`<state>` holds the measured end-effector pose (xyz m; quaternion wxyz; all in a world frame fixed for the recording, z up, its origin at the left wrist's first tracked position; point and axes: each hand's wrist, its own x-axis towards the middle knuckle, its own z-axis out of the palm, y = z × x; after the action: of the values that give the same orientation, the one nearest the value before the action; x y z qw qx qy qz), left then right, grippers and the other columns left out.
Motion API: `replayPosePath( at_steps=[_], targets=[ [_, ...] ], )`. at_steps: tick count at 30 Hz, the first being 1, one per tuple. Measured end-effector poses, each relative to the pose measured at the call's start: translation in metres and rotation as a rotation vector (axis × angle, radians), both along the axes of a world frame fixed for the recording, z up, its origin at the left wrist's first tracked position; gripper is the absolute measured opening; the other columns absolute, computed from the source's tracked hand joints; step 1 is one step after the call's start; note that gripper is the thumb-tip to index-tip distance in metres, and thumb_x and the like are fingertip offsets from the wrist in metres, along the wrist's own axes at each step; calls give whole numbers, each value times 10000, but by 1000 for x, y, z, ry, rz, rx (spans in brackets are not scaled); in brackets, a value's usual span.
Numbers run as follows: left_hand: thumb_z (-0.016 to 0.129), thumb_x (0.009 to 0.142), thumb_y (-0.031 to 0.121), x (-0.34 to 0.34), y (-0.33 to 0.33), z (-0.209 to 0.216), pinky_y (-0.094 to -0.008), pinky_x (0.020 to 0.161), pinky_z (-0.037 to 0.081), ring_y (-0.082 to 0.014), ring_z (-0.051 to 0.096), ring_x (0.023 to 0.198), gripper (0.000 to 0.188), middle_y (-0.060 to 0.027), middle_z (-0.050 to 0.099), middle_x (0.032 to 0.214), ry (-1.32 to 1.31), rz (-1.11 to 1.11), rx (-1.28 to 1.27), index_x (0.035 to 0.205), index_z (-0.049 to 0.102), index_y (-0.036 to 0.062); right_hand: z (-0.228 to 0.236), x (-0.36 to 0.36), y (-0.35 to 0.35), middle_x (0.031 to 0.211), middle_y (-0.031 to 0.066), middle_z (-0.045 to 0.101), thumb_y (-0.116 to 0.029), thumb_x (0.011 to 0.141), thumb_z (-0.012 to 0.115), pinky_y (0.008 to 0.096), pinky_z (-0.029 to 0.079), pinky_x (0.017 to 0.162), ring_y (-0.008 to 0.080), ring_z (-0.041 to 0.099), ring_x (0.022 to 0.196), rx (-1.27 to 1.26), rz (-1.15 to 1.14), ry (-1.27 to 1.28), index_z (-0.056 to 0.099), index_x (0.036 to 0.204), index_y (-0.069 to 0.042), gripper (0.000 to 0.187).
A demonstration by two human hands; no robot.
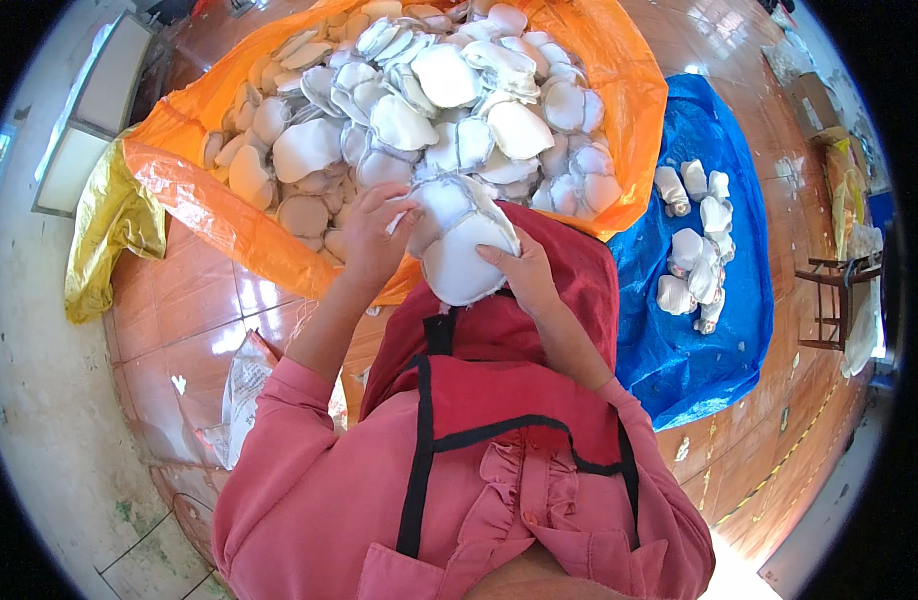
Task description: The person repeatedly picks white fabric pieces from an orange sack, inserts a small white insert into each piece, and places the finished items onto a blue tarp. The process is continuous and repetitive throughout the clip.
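Observation:
Over my lap, my right hand (524, 270) grips a white padded fabric piece (467, 255) with rounded lobes and frayed grey edges, its thumb lying on top. At the left edge of that piece, my left hand (376, 232) is closed in a pinch. A small whitish bit shows at its fingertips, too small to name. Just beyond both hands, a heap of similar white pads (399, 120) fills a large orange sack (634, 90) with its mouth spread wide.
To the right, a blue sack (669, 365) lies spread on the tiled floor, with several white bundles (701, 255) on it. A yellow sack (114, 235) hangs at the left by the wall. A dark wooden stool (829, 300) stands far right. A whitish bag (247, 385) lies beside my left arm.

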<state>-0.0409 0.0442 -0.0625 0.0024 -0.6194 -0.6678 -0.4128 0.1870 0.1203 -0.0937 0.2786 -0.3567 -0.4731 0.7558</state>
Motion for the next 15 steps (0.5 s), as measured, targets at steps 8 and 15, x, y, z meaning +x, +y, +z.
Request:
replayPosePath(
  at_steps=[8,15],
  targets=[
    [737,775,208,8,26,56,-410,924,443,-312,564,1060,356,-110,634,1077,56,-192,-121,1094,666,65,-2,2,-3,984,14,632,-52,815,731,265,481,820,109,596,916,202,87,-9,645,1182,-24,378],
    [709,788,375,0,50,56,-409,765,472,-293,602,900,328,-101,653,875,64,-415,-487,924,732,78,4,0,-5,956,19,580,-6,791,712,261,457,824,128,571,915,392,165,-13,659,1161,-19,373]
  ],
)
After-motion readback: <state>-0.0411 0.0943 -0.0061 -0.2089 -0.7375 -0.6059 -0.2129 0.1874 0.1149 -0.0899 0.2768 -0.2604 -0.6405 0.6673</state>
